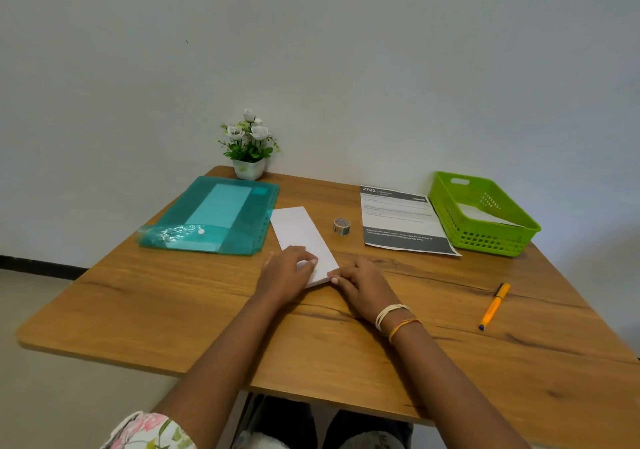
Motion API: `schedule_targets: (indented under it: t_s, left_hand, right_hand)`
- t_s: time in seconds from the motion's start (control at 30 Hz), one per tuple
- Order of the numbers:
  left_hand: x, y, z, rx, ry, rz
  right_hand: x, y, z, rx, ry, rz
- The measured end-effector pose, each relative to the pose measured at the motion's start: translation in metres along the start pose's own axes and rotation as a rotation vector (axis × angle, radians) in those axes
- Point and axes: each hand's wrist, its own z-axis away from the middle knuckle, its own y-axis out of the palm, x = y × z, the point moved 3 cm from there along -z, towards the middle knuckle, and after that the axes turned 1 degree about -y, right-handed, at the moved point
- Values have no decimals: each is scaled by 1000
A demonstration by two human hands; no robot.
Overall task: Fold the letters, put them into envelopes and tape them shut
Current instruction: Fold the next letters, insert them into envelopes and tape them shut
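Near the middle of the desk (207, 327), a little toward its front edge, both hands rest on the near end of a white folded letter (304, 234). Left hand (285, 272) lies over the near left corner with its fingers bent down onto the paper, the tips pressing the top layer; whether the thumb is hooked under the edge I cannot tell. Right hand (360, 286) holds the near right corner, fingertips pinching or pressing the edge where the layers meet. The paper runs away from the hands at a slant toward the back edge, its far end almost touching a teal plastic folder (214, 216) that holds what look like envelopes.

Risk lies mostly in the fold itself. If the two corners are not matched before the crease is pressed, the letter likely comes out skewed and may jam in an envelope. With only the near end pinned, the far end could swing on the smooth wood.

Further out, a small roll of tape (341, 226) stands just right of the letter, and a sideways sweep of the right hand could knock it rolling. A printed sheet (398, 220) and a green basket (485, 216) sit toward the back right corner, an orange pen (494, 306) near the right edge.
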Motion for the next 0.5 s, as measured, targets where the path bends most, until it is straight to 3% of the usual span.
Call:
schedule_targets:
  t_s: [0.27, 0.4, 0.5]
  left_hand:
    - [3, 7, 0, 100, 129, -177]
    - [-5, 11, 5, 98, 223, -236]
    - [-13, 7, 10, 6, 351, -243]
  right_hand:
    - [-9, -2, -8, -109, 219, -309]
    - [-9, 1, -8, -162, 208, -259]
    - [-8, 1, -5, -209, 185, -204]
